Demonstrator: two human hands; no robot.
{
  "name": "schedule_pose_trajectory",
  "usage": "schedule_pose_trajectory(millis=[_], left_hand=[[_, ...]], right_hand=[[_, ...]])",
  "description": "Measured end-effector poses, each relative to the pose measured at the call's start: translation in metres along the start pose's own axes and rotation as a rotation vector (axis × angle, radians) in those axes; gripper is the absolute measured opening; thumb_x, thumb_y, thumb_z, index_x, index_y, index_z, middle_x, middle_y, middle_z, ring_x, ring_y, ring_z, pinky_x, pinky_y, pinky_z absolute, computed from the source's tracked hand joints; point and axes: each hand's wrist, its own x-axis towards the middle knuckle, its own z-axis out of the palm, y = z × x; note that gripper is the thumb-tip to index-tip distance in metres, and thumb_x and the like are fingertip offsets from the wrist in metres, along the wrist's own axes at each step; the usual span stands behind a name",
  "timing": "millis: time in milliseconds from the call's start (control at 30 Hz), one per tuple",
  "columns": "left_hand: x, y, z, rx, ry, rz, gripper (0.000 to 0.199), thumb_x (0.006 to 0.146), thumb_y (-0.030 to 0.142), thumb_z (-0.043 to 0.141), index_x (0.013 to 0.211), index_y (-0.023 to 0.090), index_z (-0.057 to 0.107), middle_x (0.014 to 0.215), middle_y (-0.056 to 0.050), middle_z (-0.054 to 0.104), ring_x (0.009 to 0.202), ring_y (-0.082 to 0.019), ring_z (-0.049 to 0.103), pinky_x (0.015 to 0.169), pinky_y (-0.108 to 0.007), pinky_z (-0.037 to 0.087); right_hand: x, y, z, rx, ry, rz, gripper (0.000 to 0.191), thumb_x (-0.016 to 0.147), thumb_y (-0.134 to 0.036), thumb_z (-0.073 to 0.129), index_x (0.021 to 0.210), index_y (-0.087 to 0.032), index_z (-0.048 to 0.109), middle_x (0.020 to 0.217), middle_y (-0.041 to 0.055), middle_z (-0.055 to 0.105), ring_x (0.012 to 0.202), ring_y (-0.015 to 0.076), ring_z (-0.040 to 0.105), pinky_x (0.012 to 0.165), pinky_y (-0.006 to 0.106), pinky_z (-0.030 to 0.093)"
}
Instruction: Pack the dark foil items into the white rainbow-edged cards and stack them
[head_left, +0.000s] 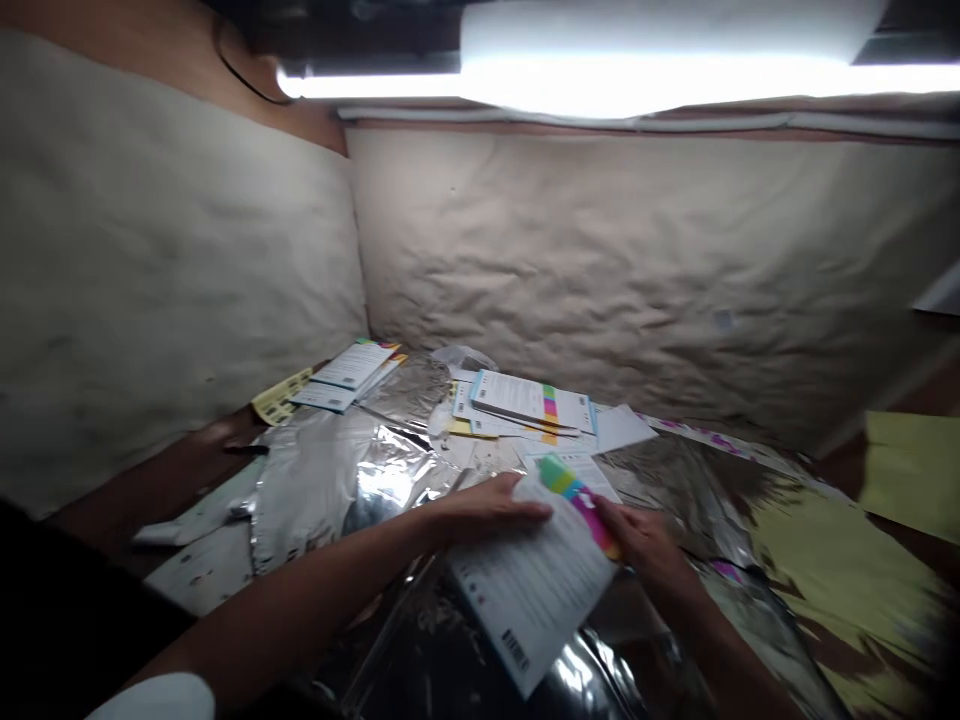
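A white printed card (536, 590) with a barcode at its lower corner is tilted over the table in front of me. My left hand (499, 508) is closed on its upper left edge, thumb on top. A strip of green, yellow, blue, pink and orange bands (576, 500) lies along the card's upper right edge. My right hand (641, 535) pinches the card there, with its fingertips on the coloured strip. Whether the strip is part of the card or separate cannot be made out. Just behind it another white printed sheet (592, 475) lies on the table, partly hidden.
A stack of similar cards (510, 398) lies at the back middle, and more cards (352, 368) are at the back left. Crinkled silvery film (405, 460) covers the table. Yellow sheets (847, 550) lie at right. Paper-covered walls (637, 260) and a bright tube lamp (375, 87) enclose the area.
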Motion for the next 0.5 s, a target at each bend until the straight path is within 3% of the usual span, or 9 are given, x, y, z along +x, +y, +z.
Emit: schedule_pose_trajectory(millis=[100, 167, 233, 367, 433, 500], left_hand=[[0.0, 0.008, -0.015, 0.039, 0.001, -0.091, 0.048, 0.059, 0.038, 0.089, 0.097, 0.014, 0.073, 0.096, -0.007, 0.074, 0.083, -0.022, 0.069, 0.073, -0.03, 0.054], [0.003, 0.014, -0.027, -0.042, 0.128, -0.087, 0.049, 0.052, 0.032, 0.092, 0.091, 0.01, 0.074, 0.088, -0.009, 0.074, 0.074, -0.022, 0.07, 0.068, -0.03, 0.055], [0.008, 0.024, -0.044, -0.14, 0.282, -0.02, 0.048, 0.05, 0.028, 0.094, 0.087, 0.007, 0.073, 0.083, -0.009, 0.074, 0.069, -0.02, 0.069, 0.065, -0.029, 0.055], [0.0, 0.062, -0.098, -0.22, 0.607, 0.155, 0.038, 0.071, 0.033, 0.084, 0.096, 0.009, 0.069, 0.094, -0.011, 0.072, 0.077, -0.017, 0.068, 0.071, -0.027, 0.056], [-0.019, 0.085, -0.133, -0.238, 0.754, 0.21, 0.034, 0.083, 0.034, 0.074, 0.105, 0.009, 0.066, 0.106, -0.014, 0.068, 0.088, -0.019, 0.067, 0.078, -0.03, 0.056], [-0.044, 0.105, -0.166, -0.252, 0.892, 0.241, 0.033, 0.094, 0.034, 0.061, 0.119, 0.014, 0.059, 0.117, -0.01, 0.062, 0.098, -0.021, 0.064, 0.083, -0.04, 0.056]], right_hand=[[0.007, 0.001, -0.009, 0.114, 0.231, 0.088, 0.053, 0.071, -0.064, 0.07, 0.089, -0.015, 0.073, 0.066, 0.0057, 0.072, 0.06, 0.0245, 0.066, 0.052, 0.032, 0.05], [0.009, 0.001, -0.011, 0.219, 0.299, 0.124, 0.06, 0.069, -0.064, 0.072, 0.103, -0.015, 0.07, 0.073, 0.0073, 0.074, 0.066, 0.0269, 0.069, 0.053, 0.032, 0.053], [0.009, 0.0, -0.009, 0.329, 0.267, 0.088, 0.068, 0.071, -0.067, 0.069, 0.117, -0.018, 0.063, 0.092, 0.0086, 0.075, 0.077, 0.0271, 0.071, 0.056, 0.032, 0.055], [0.01, 0.002, -0.002, 0.338, 0.241, 0.013, 0.076, 0.074, -0.069, 0.064, 0.137, -0.031, 0.045, 0.13, 0.0078, 0.062, 0.089, 0.0227, 0.07, 0.065, 0.03, 0.057], [0.012, 0.005, -0.001, 0.267, 0.286, 0.005, 0.079, 0.073, -0.068, 0.065, 0.139, -0.029, 0.043, 0.132, 0.0093, 0.06, 0.083, 0.0201, 0.07, 0.061, 0.028, 0.054], [0.014, 0.007, 0.0, 0.206, 0.306, -0.008, 0.08, 0.073, -0.069, 0.063, 0.139, -0.026, 0.044, 0.129, 0.0106, 0.062, 0.077, 0.0187, 0.069, 0.06, 0.028, 0.052]])
